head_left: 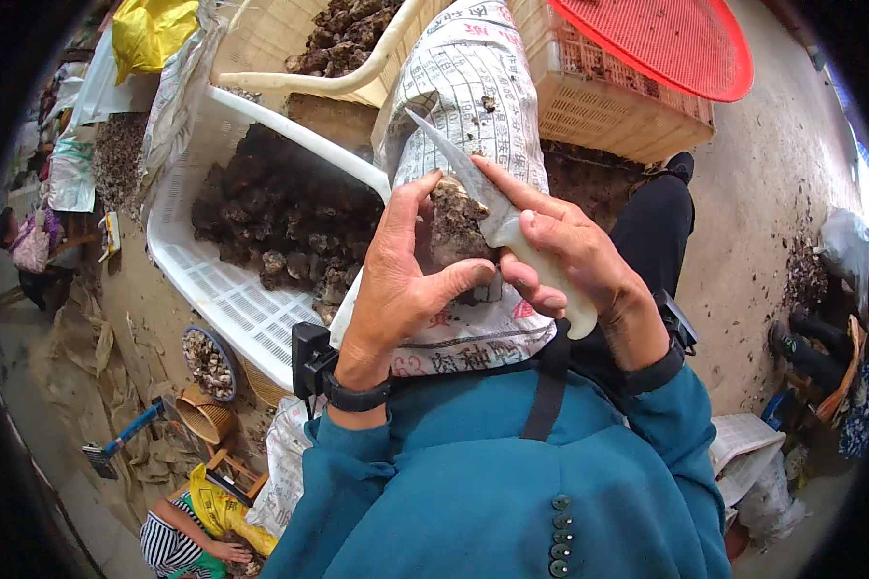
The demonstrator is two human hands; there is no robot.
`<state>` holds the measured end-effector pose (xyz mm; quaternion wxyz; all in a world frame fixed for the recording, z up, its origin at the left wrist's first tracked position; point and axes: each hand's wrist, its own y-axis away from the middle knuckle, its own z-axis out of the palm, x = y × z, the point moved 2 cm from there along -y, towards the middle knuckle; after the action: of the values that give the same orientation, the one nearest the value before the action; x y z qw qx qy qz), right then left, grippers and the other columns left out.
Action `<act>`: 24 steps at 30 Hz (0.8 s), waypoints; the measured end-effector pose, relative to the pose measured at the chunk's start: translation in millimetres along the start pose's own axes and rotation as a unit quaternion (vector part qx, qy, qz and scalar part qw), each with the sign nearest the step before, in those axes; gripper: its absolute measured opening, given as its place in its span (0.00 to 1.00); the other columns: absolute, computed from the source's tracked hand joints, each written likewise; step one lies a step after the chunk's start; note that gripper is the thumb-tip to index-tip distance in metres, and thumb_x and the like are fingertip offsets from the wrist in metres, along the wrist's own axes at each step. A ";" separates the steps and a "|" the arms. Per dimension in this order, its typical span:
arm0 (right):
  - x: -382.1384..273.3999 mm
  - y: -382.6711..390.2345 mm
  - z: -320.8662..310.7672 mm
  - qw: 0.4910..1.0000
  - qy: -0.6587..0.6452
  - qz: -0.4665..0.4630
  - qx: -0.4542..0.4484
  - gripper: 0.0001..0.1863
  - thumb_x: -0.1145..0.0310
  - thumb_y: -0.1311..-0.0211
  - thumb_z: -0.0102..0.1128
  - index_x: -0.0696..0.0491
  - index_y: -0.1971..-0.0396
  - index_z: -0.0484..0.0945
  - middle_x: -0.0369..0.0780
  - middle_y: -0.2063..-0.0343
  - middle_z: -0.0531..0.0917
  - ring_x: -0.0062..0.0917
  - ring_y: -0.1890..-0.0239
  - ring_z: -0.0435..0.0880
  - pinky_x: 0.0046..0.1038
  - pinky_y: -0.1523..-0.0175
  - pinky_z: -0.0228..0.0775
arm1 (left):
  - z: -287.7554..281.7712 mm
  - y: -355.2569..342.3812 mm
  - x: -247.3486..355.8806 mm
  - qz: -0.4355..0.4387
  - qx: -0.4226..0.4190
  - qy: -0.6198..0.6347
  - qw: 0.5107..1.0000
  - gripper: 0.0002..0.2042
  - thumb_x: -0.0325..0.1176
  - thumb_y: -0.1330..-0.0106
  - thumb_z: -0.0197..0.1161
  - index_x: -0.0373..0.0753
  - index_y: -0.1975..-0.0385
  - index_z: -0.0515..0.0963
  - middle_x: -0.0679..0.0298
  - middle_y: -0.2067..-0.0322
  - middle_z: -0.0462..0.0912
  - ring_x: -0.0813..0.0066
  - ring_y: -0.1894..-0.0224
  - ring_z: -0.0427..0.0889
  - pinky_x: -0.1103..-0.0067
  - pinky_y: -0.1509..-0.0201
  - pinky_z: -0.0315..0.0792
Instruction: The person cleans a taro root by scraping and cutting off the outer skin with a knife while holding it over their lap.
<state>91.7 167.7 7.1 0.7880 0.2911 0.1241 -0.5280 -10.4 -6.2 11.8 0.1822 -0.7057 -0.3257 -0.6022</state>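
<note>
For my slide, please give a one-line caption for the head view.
Left hand holds a rough dark shell while the right hand presses a white-handled knife against it, above a white crate.

Rough dark oyster (454, 227), white-handled knife (497, 227)

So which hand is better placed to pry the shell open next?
Probably the right hand: it grips the knife, blade against the shell. The left hand only holds the shell.

Rough oyster (454, 227), smooth plastic knife handle (541, 270)
</note>
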 end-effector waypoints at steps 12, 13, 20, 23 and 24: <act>-19.3 8.6 32.2 0.937 0.302 -0.130 0.119 0.33 0.72 0.29 0.40 0.44 0.24 0.53 0.34 0.79 0.73 0.13 0.82 0.71 0.18 0.77 0.67 | 6.5 -0.4 -0.4 -0.016 0.034 -0.034 0.999 0.40 0.36 0.55 0.81 0.36 0.39 0.68 0.55 0.53 0.78 0.61 0.50 0.78 0.69 0.42 0.71; -20.4 13.8 38.5 0.920 0.336 -0.160 0.124 0.34 0.73 0.30 0.40 0.44 0.24 0.54 0.33 0.79 0.73 0.12 0.82 0.71 0.17 0.76 0.67 | 6.2 -0.4 -1.0 -0.010 0.038 -0.035 0.999 0.40 0.36 0.55 0.82 0.37 0.40 0.68 0.55 0.53 0.78 0.61 0.51 0.78 0.69 0.42 0.71; 17.8 62.7 14.8 0.655 0.701 -0.212 0.186 0.37 0.75 0.43 0.60 0.38 0.31 0.68 0.44 0.69 0.81 0.40 0.69 0.83 0.37 0.67 0.75 | 2.7 -1.9 0.2 -0.009 0.039 -0.030 0.999 0.40 0.37 0.55 0.82 0.37 0.40 0.68 0.55 0.54 0.79 0.63 0.52 0.78 0.71 0.44 0.72; 34.2 72.4 10.9 0.614 0.742 -0.184 0.195 0.36 0.73 0.43 0.61 0.36 0.32 0.68 0.42 0.72 0.79 0.38 0.72 0.82 0.37 0.70 0.74 | 2.9 -2.4 1.4 -0.007 0.034 -0.021 0.999 0.39 0.38 0.53 0.81 0.37 0.40 0.68 0.56 0.54 0.79 0.64 0.52 0.78 0.71 0.43 0.71; 37.8 73.6 10.1 0.607 0.749 -0.175 0.200 0.36 0.73 0.43 0.61 0.36 0.32 0.68 0.42 0.73 0.78 0.38 0.72 0.81 0.38 0.71 0.73 | 3.0 -2.2 1.4 -0.007 0.033 -0.017 0.999 0.39 0.38 0.53 0.81 0.37 0.40 0.68 0.56 0.54 0.79 0.64 0.52 0.78 0.71 0.43 0.71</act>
<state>172.8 153.1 20.2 0.2348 0.7078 0.6111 -0.2655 -9.7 -2.3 12.2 0.1954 -0.7069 -0.3535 -0.5806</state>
